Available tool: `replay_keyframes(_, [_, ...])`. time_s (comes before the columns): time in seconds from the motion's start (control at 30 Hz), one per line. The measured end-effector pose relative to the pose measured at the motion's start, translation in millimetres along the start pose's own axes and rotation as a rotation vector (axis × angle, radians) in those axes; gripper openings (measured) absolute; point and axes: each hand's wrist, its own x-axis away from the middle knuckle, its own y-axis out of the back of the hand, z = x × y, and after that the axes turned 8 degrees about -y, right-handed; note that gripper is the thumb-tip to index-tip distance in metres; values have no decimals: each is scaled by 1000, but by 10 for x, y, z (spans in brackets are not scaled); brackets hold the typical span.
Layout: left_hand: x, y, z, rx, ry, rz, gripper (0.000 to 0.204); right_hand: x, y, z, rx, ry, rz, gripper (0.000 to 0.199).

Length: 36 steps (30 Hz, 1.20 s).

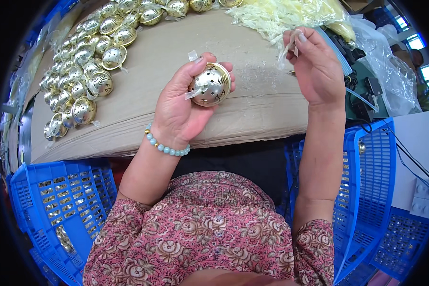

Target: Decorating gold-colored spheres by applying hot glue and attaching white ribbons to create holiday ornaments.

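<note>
My left hand [176, 107], a beaded bracelet at its wrist, is wrapped round a shiny gold ball ornament [211, 86] with a rim and cut-out stars and patterns. Short strips of clear tape [195, 92] stick out from the ball's front and top. Off to the right, my right hand [321, 69] is raised above the cardboard, thumb and fingers pinching a crumpled strip of clear tape [291, 45]. The two hands are well apart. Many similar gold balls [84, 110], several with tape tabs, sit in rows at the table's left and far side.
Brown cardboard [252, 109] covers the table. A heap of yellowish plastic film [291, 12] lies at the far right, beside clear plastic bags [391, 66] and black cables. Blue crates stand on both sides of me: the left crate [57, 167] holds gold pieces, the right crate [367, 157] is close to my forearm.
</note>
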Motion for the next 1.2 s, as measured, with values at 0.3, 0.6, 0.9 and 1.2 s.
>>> replay_keyframes(0.3, [195, -212, 24, -179, 122, 229, 25, 248, -309, -303, -251, 14, 137, 11])
replay_keyframes(0.6, [182, -222, 102, -434, 98, 166, 20, 440, -421, -409, -23, 44, -44, 13])
replay_keyframes(0.9, [170, -218, 163, -450, 36, 111, 17, 567, -290, -393, -91, -30, 17, 33])
replay_keyframes(1.2, [197, -231, 186, -555, 19, 141, 16, 680, -249, -307, -59, -132, -81, 66])
